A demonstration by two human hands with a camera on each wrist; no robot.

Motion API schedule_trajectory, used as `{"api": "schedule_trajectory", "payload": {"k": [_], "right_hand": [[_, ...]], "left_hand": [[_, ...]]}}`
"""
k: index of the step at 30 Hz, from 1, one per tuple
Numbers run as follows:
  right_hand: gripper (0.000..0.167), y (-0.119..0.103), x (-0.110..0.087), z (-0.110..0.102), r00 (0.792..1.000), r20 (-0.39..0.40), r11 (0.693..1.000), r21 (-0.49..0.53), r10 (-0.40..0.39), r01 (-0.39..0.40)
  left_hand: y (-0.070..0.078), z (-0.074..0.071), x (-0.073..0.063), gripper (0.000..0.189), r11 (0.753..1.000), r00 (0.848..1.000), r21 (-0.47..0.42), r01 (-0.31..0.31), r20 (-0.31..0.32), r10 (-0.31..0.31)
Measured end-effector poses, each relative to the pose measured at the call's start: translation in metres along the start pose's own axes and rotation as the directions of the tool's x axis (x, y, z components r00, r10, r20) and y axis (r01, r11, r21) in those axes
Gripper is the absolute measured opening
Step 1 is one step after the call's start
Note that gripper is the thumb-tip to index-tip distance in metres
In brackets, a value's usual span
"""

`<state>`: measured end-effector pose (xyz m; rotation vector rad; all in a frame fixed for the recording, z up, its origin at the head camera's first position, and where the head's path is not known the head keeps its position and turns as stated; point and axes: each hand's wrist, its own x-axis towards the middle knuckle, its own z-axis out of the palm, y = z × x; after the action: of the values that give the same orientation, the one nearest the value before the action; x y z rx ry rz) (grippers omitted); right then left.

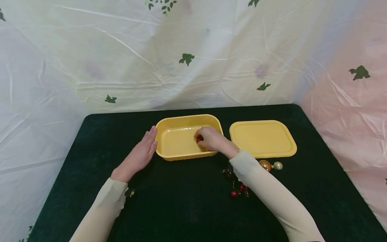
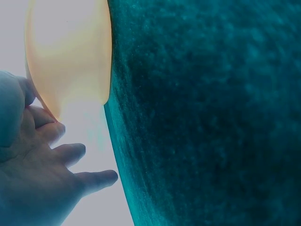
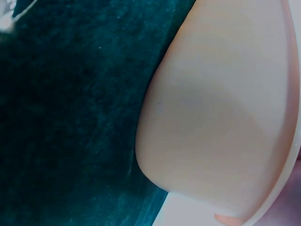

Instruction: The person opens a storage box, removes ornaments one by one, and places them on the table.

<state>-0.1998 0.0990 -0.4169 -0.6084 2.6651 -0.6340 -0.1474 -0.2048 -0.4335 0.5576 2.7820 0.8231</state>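
A yellow rectangular container (image 1: 178, 141) stands open on the dark green table. My left hand (image 1: 141, 149) rests against its left end, fingers straight; in the left wrist view the hand (image 2: 37, 160) is spread at the container's rim (image 2: 70, 61). Reaching inside the right part of the container, my right hand (image 1: 211, 138) pinches a small red Christmas bauble (image 1: 198, 139). Below that hand a bit of orange shows, mostly hidden. In the right wrist view the container's outer wall (image 3: 211, 117) covers most of the fingers.
A yellow lid (image 1: 263, 138) lies flat right of the container. Near its front edge are an orange-gold bauble (image 1: 265, 165) and a glittery gold bauble (image 1: 277, 165). Several dark red baubles (image 1: 234, 193) lie beside my right sleeve. Patterned cloth (image 1: 181, 84) hangs behind the table.
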Motion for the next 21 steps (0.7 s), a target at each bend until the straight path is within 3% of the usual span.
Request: {"api": "schedule_trajectory", "payload": {"k": [13,21], "right_hand": [[0.031,-0.002,-0.012,-0.014,0.999,-0.051,0.997,0.078,0.014,-0.010],[0.030,-0.006,-0.022,-0.023,0.994,-0.110,0.999,0.045,-0.022,0.027]], "left_hand": [[0.002,0.000,0.000,0.066,1.000,1.000,0.008,0.005,0.003,-0.005],[0.000,0.000,0.001,0.065,1.000,1.000,0.015,-0.008,-0.003,0.008]]}}
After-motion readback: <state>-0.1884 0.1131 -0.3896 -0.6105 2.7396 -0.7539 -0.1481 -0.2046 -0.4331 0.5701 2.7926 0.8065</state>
